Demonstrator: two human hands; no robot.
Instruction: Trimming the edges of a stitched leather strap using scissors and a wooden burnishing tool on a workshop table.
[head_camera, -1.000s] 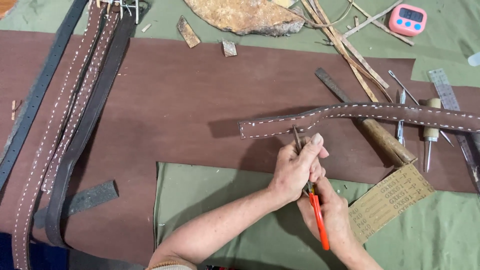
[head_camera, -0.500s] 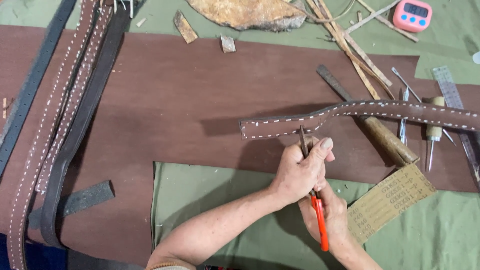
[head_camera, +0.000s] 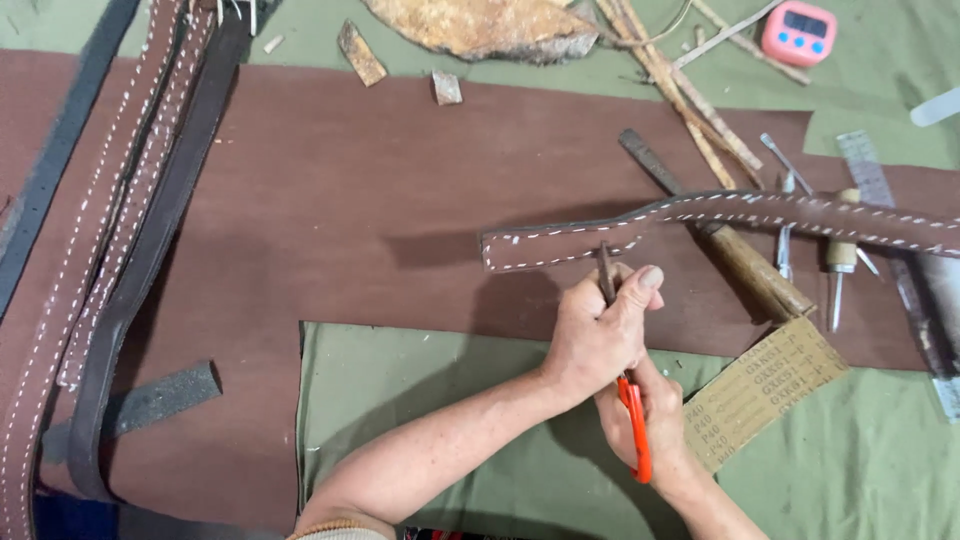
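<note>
Count: 2 hands, left hand (head_camera: 598, 335) and right hand (head_camera: 655, 420); 1 orange-handled pliers (head_camera: 633, 425); 1 stitched strap (head_camera: 700, 222) in work; 1 pink timer (head_camera: 798, 32); 1 sandpaper sheet (head_camera: 765, 390); 1 steel ruler (head_camera: 868, 170).

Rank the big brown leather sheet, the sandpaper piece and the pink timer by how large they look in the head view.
1. Brown leather sheet, by far the largest.
2. Sandpaper piece.
3. Pink timer, smallest, though it is cut off by the frame's top edge.
</note>
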